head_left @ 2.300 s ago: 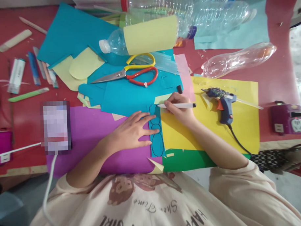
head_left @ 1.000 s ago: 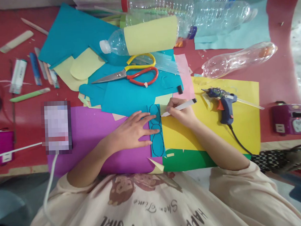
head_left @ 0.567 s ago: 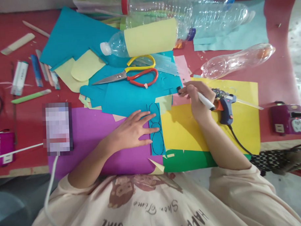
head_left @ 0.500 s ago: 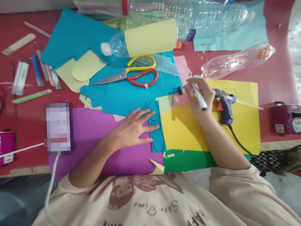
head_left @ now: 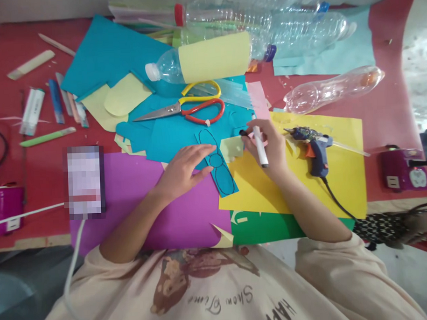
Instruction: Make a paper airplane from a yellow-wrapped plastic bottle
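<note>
My left hand (head_left: 186, 169) reaches over the left edge of a blue paper strip (head_left: 219, 167), its fingers stretched out and the thumb apart. A bow-like outline of two long loops and a small circle is drawn on the strip in dark ink. The strip lies tilted across the purple and yellow sheets. In my right hand (head_left: 272, 146) is a white marker (head_left: 260, 149), its black end pointing down toward me. A small black cap (head_left: 243, 133) is at the tips of my right fingers. Scissors (head_left: 197, 107) with yellow and red handles lie beyond the strip.
A glue gun (head_left: 316, 149) rests on the yellow sheet (head_left: 344, 188) at the right. Clear plastic bottles (head_left: 225, 15) crowd the back, one wrapped in pale yellow paper (head_left: 215, 57). A phone (head_left: 84, 183) with a cable lies at the left, near cutters and pens (head_left: 55, 100).
The blue strip has turned from nearly upright to slanted. My right hand has moved left and toward me with the marker, its fingers now at the black cap. My left fingers have drawn closer together.
</note>
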{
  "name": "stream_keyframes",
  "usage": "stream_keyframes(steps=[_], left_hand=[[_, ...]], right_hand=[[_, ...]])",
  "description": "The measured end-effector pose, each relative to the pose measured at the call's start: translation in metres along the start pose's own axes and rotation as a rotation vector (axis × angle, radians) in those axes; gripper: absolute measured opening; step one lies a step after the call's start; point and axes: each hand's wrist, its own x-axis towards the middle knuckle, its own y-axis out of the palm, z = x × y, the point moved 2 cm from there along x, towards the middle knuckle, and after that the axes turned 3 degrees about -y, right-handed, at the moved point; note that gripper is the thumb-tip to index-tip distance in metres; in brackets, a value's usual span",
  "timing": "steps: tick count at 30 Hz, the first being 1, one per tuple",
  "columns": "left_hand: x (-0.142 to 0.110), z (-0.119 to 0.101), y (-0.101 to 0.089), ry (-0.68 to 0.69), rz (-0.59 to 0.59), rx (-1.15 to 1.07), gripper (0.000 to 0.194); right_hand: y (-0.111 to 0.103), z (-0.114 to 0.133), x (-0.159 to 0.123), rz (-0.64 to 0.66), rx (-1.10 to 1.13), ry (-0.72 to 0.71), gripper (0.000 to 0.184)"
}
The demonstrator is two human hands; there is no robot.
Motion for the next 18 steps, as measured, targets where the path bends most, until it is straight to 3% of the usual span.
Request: stream_keyframes(steps=[3, 5, 10, 15, 18], left_hand=[[0.0, -0.007, 0.007, -0.116, -0.137, -0.244, 0.045], [0.001, -0.009, 0.012, -0.197, -0.184, -0.36, 0.042], [0.003, -0.007, 0.013, -0.262, -0.306, -0.417, 0.032], [0.0, -0.003, 0.011, -0.343, -0.318, -0.445, 0.019], [-0.002, 0.0, 0.009, -0.321, -0.335, -0.362, 0.015]], right_hand=[[0.024, 0.021, -0.011, 0.174, 0.512, 0.136, 0.035], [0.039, 0.031, -0.018, 0.235, 0.693, 0.21, 0.043], [0.055, 0.035, -0.024, 0.232, 0.839, 0.323, 0.05], [0.046, 0.032, -0.024, 0.209, 0.958, 0.355, 0.047], [0.038, 0.03, -0.021, 0.221, 1.063, 0.368, 0.038]])
